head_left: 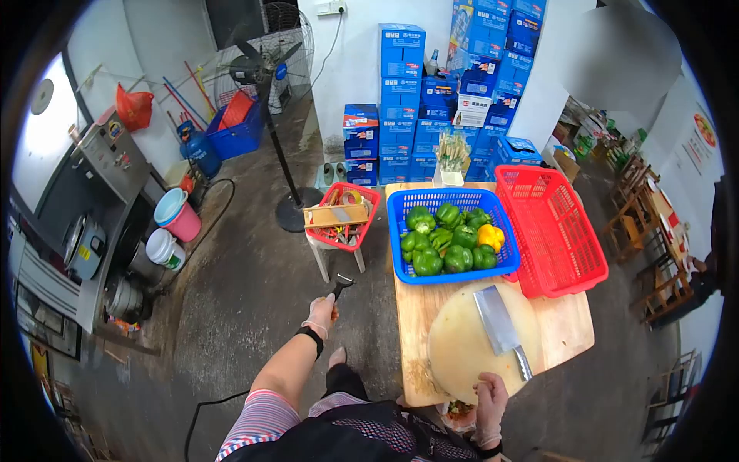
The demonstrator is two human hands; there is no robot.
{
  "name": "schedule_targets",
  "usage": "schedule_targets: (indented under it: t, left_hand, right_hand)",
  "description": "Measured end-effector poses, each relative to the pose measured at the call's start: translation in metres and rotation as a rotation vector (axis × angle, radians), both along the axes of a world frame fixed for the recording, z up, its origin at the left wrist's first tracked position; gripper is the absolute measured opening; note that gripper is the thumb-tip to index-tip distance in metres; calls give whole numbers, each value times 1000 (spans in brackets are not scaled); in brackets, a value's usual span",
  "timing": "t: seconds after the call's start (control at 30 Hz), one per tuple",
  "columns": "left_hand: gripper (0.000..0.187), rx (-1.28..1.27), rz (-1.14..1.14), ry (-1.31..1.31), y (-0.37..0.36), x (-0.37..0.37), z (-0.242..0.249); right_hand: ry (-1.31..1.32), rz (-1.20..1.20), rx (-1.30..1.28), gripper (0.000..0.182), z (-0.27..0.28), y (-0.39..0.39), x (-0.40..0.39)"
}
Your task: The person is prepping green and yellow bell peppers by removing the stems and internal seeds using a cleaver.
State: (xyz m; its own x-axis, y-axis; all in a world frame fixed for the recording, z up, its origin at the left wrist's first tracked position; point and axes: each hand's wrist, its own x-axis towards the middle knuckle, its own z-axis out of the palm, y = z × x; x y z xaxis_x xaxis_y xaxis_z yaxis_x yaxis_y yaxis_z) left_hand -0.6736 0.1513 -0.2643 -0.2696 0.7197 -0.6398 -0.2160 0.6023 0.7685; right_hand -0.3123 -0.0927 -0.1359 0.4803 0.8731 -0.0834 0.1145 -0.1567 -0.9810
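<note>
My left hand (321,316), in a thin clear glove, is wrapped round the dark handle of a Y-shaped peeler (343,285), held out over the floor left of the table. At the near edge of a round chopping board (453,339), my gloved right hand (490,404) has loosely bent fingers and nothing visible in it. A cleaver (497,319) lies across the board, its handle pointing towards me. Behind the board, a blue basket (454,279) holds several green bell peppers (459,259) and a yellow bell pepper (490,238).
A red basket (556,239) stands at the table's right. On a stool, a smaller red basket (356,245) carries tools and a wooden-framed slicer (336,215). Beyond are a standing fan (265,69) and stacked blue boxes (400,92). Buckets (165,248) line the left side.
</note>
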Motion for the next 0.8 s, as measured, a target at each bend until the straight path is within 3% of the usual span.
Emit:
schedule_targets:
  t: [0.1,0.17,0.4,0.47,0.5,0.57,0.6,0.63,0.67,0.7,0.73,0.77,0.8]
  left_hand:
    - [26,7,58,23,66,-5,-30]
    - [26,31,-88,82,116,-20,-57]
    - [30,65,-246,277,231,-30,-70]
    - [36,81,-340,342,246,-31,-48]
    - [42,-80,-461,406,259,-36,-48]
    - [45,55,-528,818,286,-58,-144]
    - [44,-93,-502,658,294,-66,-161]
    - [41,76,-745,708,272,-66,-92]
    - [38,352,-604,744,263,-73,-119]
    - [35,340,-483,499,254,-90,-176]
    - [36,69,-598,544,238,-94,-157]
    - [36,-60,-643,486,213,-87,-96]
    - [36,-86,-640,516,202,-105,-148]
  right_hand:
    - [-31,-107,-68,19,-1,10,-24]
    - [-28,-175,-53,18,-3,25,-49]
    - [-42,-358,-156,17,14,60,-130]
    - [-65,-371,-165,14,19,66,-143]
    - [-70,-386,-185,14,22,67,-148]
    - [-85,-420,-246,14,28,67,-156]
    - [-108,-425,-218,15,27,66,-159]
    - [-110,-443,-219,15,28,66,-163]
    - [-92,-475,-196,15,29,66,-167]
    - [-74,-509,-170,15,31,67,-170]
    - [-87,-506,-189,16,36,68,-173]
    - [-88,-539,-185,16,35,65,-175]
    - [-78,-565,-172,16,31,62,-177]
